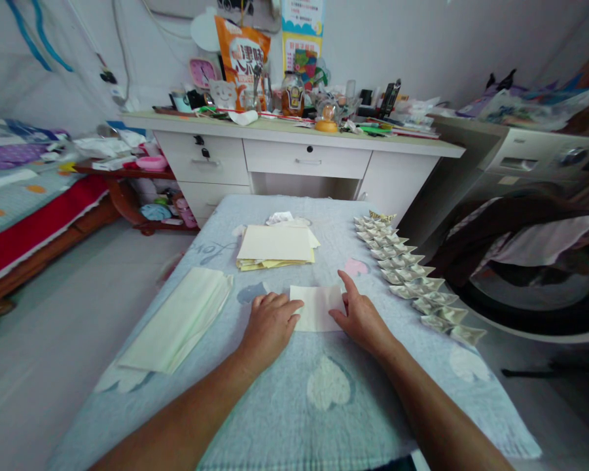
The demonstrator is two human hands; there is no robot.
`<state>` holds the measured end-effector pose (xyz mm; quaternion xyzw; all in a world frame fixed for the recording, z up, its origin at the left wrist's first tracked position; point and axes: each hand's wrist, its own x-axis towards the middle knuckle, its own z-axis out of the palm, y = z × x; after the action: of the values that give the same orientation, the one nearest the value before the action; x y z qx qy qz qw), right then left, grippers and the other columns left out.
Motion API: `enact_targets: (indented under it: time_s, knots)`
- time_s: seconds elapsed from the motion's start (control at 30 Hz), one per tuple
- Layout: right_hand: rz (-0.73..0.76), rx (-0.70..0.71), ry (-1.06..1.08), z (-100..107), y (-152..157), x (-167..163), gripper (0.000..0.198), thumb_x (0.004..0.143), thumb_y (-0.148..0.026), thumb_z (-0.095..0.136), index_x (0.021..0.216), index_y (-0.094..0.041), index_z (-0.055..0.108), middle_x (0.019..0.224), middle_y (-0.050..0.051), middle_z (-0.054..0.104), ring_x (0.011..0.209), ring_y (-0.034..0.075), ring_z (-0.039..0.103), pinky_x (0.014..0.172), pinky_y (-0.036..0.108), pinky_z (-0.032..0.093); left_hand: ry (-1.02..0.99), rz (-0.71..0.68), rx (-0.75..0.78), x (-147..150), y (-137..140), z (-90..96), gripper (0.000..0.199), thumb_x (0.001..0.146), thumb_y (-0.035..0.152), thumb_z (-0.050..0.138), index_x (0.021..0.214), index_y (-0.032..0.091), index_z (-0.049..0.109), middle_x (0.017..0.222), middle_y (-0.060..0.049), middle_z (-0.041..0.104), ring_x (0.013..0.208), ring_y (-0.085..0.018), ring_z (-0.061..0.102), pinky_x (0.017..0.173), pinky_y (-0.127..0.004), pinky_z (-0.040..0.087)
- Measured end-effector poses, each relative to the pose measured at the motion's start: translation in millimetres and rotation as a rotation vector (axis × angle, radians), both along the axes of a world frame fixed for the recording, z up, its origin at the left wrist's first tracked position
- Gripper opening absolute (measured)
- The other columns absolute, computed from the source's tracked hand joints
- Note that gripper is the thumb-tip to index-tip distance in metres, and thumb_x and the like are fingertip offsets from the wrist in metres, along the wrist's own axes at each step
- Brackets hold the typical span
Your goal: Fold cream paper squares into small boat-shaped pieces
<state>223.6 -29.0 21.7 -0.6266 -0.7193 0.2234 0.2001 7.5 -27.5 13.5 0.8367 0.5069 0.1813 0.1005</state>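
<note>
A small cream rectangle of paper (318,309) lies on the cloth-covered table between my hands. At its left edge, my left hand (271,322) holds it with the thumb and forefinger, the other fingers bent beside them. My right hand (362,317) is at the right edge, its forefinger stretched out and its thumb touching the sheet. Beyond it sits a stack of cream and yellow paper (275,244). Pale green folded sheets (179,320) lie to the left. Rows of folded paper pieces (405,271), pointed like little boats, stand along the right side.
A light blue patterned cloth (275,405) covers the table. Behind it is a white desk (307,157) crowded with jars, a pink clock (202,73) and an orange bag (243,59). A washing machine (520,150) stands at right, a bed (34,229) at left.
</note>
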Motion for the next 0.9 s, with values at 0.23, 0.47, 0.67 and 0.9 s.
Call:
enact_targets:
  time_s: [0.23, 0.47, 0.67, 0.9]
  knots:
    - [0.006, -0.011, -0.105, -2.7, 0.0, 2.1, 0.086, 0.078, -0.022, 0.056, 0.149, -0.014, 0.009, 0.078, 0.001, 0.063, 0.070, 0.019, 0.058, 0.065, 0.026, 0.036, 0.053, 0.037, 0.099, 1.7, -3.1, 0.0, 0.025, 0.083, 0.024, 0.062, 0.106, 0.033, 0.067, 0.106, -0.003, 0.061, 0.100, -0.025, 0.049, 0.086, -0.042, 0.037]
    - [-0.012, -0.004, -0.051, -1.0, -0.3, 2.8, 0.079, 0.082, -0.025, 0.052, 0.148, -0.010, 0.012, 0.073, 0.001, 0.062, 0.065, 0.019, 0.057, 0.061, 0.026, 0.036, 0.087, -0.120, 0.113, 1.9, -1.9, -8.6, 0.026, 0.090, 0.021, 0.049, 0.113, 0.023, 0.061, 0.124, -0.005, 0.061, 0.114, -0.023, 0.051, 0.097, -0.042, 0.042]
    - [-0.012, 0.008, -0.081, -2.5, 0.9, 2.0, 0.077, 0.081, -0.021, 0.051, 0.147, -0.012, 0.013, 0.076, 0.001, 0.063, 0.066, 0.018, 0.058, 0.061, 0.025, 0.035, 0.125, -0.158, 0.171, 3.0, -2.3, -17.8, 0.034, 0.093, 0.020, 0.043, 0.124, 0.016, 0.056, 0.133, -0.011, 0.057, 0.124, -0.023, 0.051, 0.104, -0.041, 0.042]
    - [-0.014, 0.020, -0.159, -3.5, 1.4, 1.1, 0.077, 0.079, -0.019, 0.052, 0.146, -0.013, 0.015, 0.082, 0.003, 0.066, 0.070, 0.019, 0.059, 0.063, 0.025, 0.036, 0.138, -0.164, 0.152, 3.1, -2.6, -20.7, 0.038, 0.092, 0.015, 0.040, 0.127, 0.014, 0.054, 0.138, -0.013, 0.053, 0.129, -0.023, 0.048, 0.107, -0.040, 0.041]
